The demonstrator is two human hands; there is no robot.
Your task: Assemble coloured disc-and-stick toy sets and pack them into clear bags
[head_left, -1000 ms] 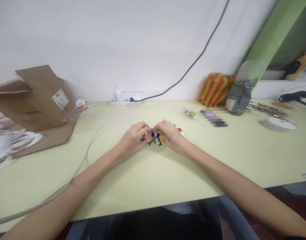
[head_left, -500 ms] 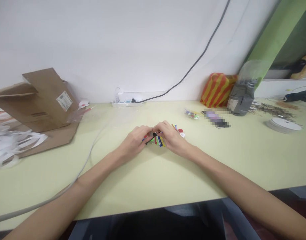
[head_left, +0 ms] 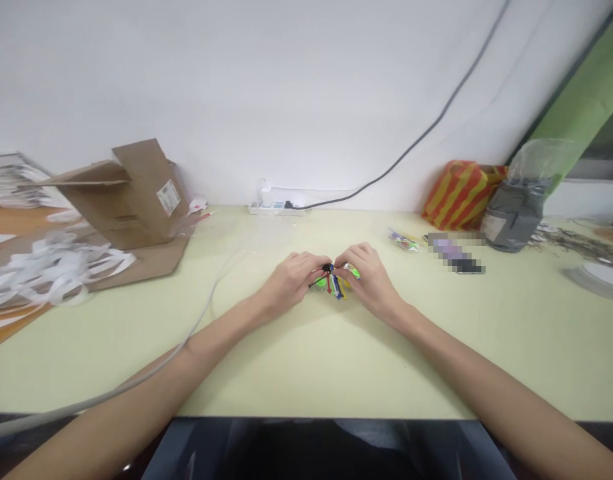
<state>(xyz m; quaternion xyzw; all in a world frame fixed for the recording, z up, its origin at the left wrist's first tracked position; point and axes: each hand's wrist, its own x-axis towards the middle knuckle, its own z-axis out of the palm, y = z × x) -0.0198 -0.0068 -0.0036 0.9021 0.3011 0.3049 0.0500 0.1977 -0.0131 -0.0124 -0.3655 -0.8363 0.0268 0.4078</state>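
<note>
L hand (head_left: 291, 280) & R hand (head_left: 369, 283) sit close together on the desk, both narrow, fingers curled in, fingertips meeting over a cluster of small coloured plastic pieces (head_left: 336, 285). Cluster lies btwn the hands, right at their tips, on the desk: red, blue & yellow strips, bright green bit (head_left: 352, 271) by the R fingers, black piece (head_left: 327, 268) on top where the tips meet. Exact grip is hidden by the fingers, can't tell which finger holds which piece, but both hands are closed on the cluster, not spread. Forearms run in from the bottom corners, resting over the pale green desk (head_left: 336, 373). Grey cable (head_left: 206, 313) crosses the desk L of the hands, beside the L forearm, heading up to the back. Further out on the L: flattened cardboard (head_left: 146, 267) w/ open brown box (head_left: 136, 200) leaning on it, white paper strips (head_left: 51, 277) in a loose heap beside, stack of papers (head_left: 11, 180) behind. On the R: small clear packet of coloured bits (head_left: 403, 240), pixelated object (head_left: 456, 257) next to it, grey bag (head_left: 511, 230) w/ clear plastic top, red & yellow striped bag (head_left: 459, 195) against the wall, dried brown bits (head_left: 576, 243), white spool (head_left: 599, 280) at the edge of view. Back edge: white power strip (head_left: 276, 209) w/ black cable (head_left: 411, 147) climbing the white wall (head_left: 236, 87), green post (head_left: 586, 100) far R.
</note>
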